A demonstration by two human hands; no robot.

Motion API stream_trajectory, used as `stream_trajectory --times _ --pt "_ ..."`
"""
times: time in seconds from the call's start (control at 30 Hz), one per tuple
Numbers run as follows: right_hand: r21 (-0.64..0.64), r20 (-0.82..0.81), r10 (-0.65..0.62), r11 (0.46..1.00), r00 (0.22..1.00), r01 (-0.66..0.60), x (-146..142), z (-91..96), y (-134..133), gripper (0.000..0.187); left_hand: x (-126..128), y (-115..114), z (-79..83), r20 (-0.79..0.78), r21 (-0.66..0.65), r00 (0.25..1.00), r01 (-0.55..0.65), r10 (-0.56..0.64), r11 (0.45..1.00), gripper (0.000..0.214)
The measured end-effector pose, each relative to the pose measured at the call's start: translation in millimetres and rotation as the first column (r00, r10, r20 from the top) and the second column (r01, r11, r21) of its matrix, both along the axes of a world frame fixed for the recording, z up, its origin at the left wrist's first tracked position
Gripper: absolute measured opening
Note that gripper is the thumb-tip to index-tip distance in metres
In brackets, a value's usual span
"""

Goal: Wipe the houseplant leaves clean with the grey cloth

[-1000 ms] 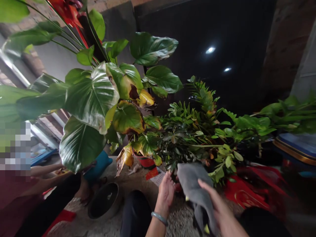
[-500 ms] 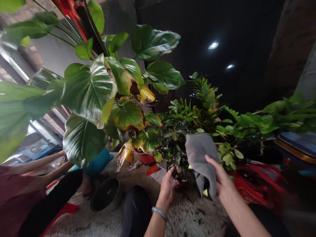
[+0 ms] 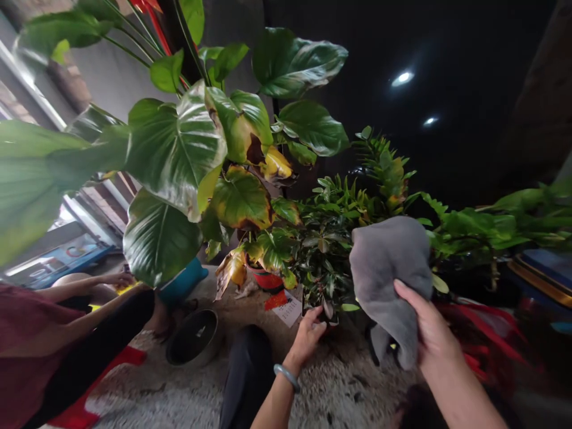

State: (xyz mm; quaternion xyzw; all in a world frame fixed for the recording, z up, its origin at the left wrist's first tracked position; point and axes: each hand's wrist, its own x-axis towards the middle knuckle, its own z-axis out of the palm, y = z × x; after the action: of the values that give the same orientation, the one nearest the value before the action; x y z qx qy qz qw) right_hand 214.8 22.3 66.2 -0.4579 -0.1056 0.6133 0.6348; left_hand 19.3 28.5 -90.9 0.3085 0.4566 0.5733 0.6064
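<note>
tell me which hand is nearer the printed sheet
Left: the left hand is just beside the printed sheet; the right hand, holding gray cloth, is farther right.

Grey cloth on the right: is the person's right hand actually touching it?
Touching. The head view shows it plainly: the right hand grips the grey cloth, with the thumb laid across its near side.

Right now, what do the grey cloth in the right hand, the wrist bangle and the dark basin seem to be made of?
Grey cloth: matte fabric, perhaps fleece; it hangs in soft folds.
Bangle: smooth and slightly glossy, perhaps stone, though glass or plastic is possible.
Dark basin: probably plastic or metal; its smooth, dark inside leaves this open.
</note>
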Motion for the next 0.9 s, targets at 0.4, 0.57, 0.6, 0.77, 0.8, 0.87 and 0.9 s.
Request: stream_trajectory --times 0.4,0.57,0.6,0.77,0.8,0.87,0.9 --pt "-0.119 0.184 0.335 0.941 0.924 -0.317 -21 -24.9 -42 0.050 -41 25 -12.5 -0.151 -0.016 0.983 0.100 -0.101 0.995 0.045" --pt "0.142 0.455 0.147 0.962 0.878 -0.235 -71 6.6 26 0.040 -42 31 -22.6 0.187 -0.040 0.975 0.133 -0.123 0.990 0.059" --pt "0.119 0.475 0.181 0.957 0.861 -0.266 -80 -1.0 30 0.037 -42 31 -22.2 0.265 -0.030 0.953 0.164 -0.150 0.986 0.060" --pt "-0.166 0.553 0.366 0.929 0.749 -0.332 -67 -64.1 -9 0.036 -41 27 -14.1 0.487 0.021 0.841 0.257 -0.235 0.966 0.063" --pt "-0.215 0.571 0.395 0.918 0.719 -0.333 -58 -70.7 -21 0.035 -40 26 -12.3 0.513 0.031 0.820 0.277 -0.253 0.960 0.064" --pt "-0.241 0.610 0.426 0.903 0.668 -0.356 -42 -69.1 -36 0.039 -36 25 -9.7 0.550 0.040 0.792 0.292 -0.266 0.955 0.063" --pt "-0.216 0.629 0.426 0.899 0.650 -0.380 -39 -61.1 -38 0.042 -35 25 -9.2 0.561 0.032 0.790 0.277 -0.247 0.960 0.061"
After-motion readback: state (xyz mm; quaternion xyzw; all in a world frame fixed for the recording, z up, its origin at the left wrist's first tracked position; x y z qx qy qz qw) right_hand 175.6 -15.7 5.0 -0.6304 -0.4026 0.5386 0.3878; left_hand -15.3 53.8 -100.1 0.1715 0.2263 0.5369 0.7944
